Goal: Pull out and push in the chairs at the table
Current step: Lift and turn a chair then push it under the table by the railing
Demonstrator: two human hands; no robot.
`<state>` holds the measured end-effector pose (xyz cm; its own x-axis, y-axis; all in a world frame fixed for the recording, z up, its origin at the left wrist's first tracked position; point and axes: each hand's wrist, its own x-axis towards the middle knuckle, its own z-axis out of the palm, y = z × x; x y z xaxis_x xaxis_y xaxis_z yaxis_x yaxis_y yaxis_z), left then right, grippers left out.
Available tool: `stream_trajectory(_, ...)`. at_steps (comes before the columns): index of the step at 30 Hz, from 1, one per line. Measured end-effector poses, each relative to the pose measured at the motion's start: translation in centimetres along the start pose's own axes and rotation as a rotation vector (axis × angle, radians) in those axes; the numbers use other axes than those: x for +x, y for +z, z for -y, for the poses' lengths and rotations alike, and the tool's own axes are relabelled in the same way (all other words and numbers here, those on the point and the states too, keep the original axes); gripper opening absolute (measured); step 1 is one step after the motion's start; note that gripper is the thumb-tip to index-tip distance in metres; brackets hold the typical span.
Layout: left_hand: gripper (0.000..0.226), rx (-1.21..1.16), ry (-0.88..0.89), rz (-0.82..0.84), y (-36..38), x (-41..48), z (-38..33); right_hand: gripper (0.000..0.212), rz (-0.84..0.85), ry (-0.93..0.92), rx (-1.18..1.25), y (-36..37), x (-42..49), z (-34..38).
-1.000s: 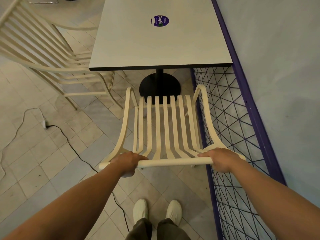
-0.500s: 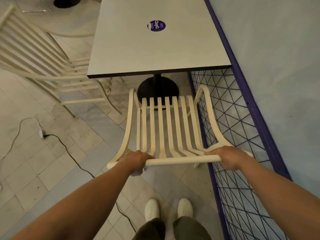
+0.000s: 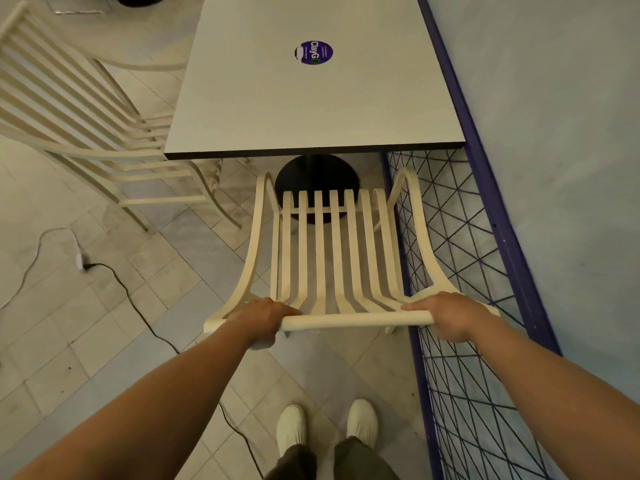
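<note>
I have the cream slatted chair (image 3: 332, 258) facing the surface (image 3: 311, 109), its slats running toward it and its front just short of the near edge. My left hand (image 3: 263, 318) and right hand (image 3: 446, 315) both grip its back rail (image 3: 356, 320).

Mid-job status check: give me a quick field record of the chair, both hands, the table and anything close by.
chair: facing the table, seat short of its near edge
left hand: grips the top rail, left end
right hand: grips the top rail, right end
table: round purple sticker on top
right side: mesh fence close beside the chair
left side: second chair, cable on the floor
</note>
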<state>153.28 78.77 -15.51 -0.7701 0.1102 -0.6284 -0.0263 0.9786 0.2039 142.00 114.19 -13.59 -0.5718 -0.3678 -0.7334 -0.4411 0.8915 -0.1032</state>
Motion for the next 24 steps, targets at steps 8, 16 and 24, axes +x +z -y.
stream_trajectory(8, 0.075, 0.052, -0.014, -0.015, -1.4, 1.9, 0.0, 0.079, -0.035, -0.012, 0.002, -1.5, 1.9, -1.1)
stream_trajectory(16, 0.072, -0.034, 0.019, 0.032, -2.3, 1.7, 0.0, 0.075, 0.014, -0.057, 0.052, -2.2, 2.2, -1.6)
stream_trajectory(24, 0.077, -0.023, 0.019, 0.028, -2.1, 1.6, -0.2, 0.081, 0.005, -0.072, -0.019, -2.5, 1.7, -1.7)
